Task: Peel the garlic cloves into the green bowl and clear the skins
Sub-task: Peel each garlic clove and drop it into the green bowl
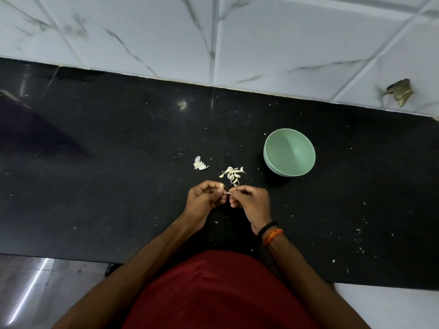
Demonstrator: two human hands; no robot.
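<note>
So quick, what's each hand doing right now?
Left hand: pinching a garlic clove at its fingertips.
Right hand: fingers curled, pinching the same clove's skin.

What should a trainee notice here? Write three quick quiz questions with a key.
1. True or false: the green bowl holds peeled cloves.
2. Which hand wears wristbands? A left hand, B right hand
3. Fill in: both hands pinch one garlic ____.

Key: 1 false, it looks empty; 2 B; 3 clove. The pile of cloves lies on the black counter, left of the bowl.
</note>
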